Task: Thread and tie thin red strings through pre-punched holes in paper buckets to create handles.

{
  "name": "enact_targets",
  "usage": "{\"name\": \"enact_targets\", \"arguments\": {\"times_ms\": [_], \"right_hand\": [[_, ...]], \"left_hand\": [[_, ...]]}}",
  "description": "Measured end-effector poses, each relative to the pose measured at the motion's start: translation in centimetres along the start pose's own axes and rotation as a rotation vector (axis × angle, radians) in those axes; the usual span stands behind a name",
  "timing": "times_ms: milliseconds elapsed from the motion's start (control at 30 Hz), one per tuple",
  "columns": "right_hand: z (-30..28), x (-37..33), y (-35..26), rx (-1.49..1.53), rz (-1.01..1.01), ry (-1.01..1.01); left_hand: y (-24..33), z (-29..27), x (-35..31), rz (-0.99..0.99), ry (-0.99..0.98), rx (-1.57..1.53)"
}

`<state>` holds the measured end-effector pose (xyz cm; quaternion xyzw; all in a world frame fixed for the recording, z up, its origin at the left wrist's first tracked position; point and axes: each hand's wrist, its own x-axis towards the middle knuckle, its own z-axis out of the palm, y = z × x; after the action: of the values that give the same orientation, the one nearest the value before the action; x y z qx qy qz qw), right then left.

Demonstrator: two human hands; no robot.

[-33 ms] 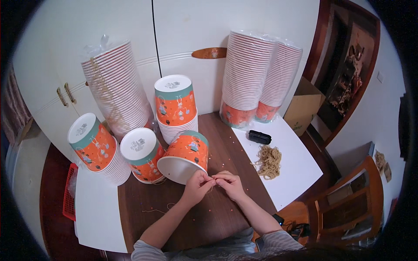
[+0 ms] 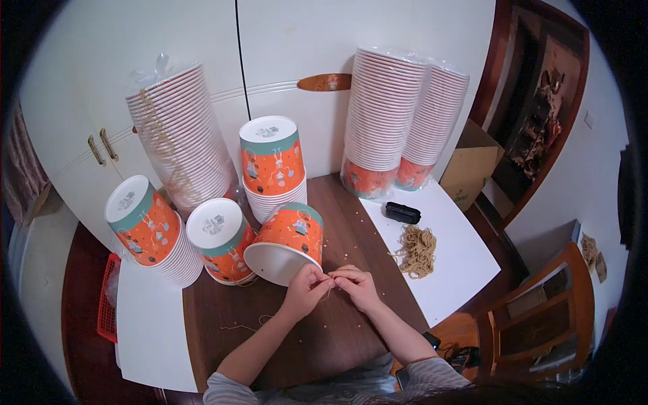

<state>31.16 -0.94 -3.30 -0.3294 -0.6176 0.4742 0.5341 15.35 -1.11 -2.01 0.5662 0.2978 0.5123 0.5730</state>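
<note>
My left hand (image 2: 305, 291) and my right hand (image 2: 359, 286) meet fingertip to fingertip over the brown table. Both are closed in a pinch on a thin beige string (image 2: 330, 293), and a short length of it dangles below the fingertips. Just beyond my left hand, an orange and green paper bucket (image 2: 291, 233) lies tipped, its white open mouth turned toward me. My left fingers are close to its rim; whether they touch it, I cannot tell. Another loose piece of string (image 2: 237, 327) trails on the table left of my left forearm.
Upside-down paper buckets stand at the left (image 2: 145, 226), beside the tipped one (image 2: 219, 236) and behind it (image 2: 273, 162). Tall wrapped stacks rise at back left (image 2: 179, 128) and back right (image 2: 385, 115). A beige string bundle (image 2: 416, 251) and black case (image 2: 402, 213) lie right. Small beads dot the table.
</note>
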Motion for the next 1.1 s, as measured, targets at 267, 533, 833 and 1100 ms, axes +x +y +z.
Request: {"name": "enact_targets", "arguments": {"times_ms": [267, 533, 833, 1100], "right_hand": [[-0.3, 0.0, 0.7, 0.287, 0.165, -0.029], [-0.3, 0.0, 1.3, 0.39, 0.161, -0.057], [-0.5, 0.2, 0.3, 0.52, 0.196, 0.029], [-2.1, 0.7, 0.5, 0.252, 0.152, 0.174]], "left_hand": [[-0.2, -0.1, 0.2, 0.028, -0.049, -0.059], [-0.1, -0.3, 0.0, -0.045, -0.059, 0.137], [-0.5, 0.0, -0.2, 0.03, 0.058, 0.341], [-1.4, 0.3, 1.1, 0.056, 0.226, 0.332]]}}
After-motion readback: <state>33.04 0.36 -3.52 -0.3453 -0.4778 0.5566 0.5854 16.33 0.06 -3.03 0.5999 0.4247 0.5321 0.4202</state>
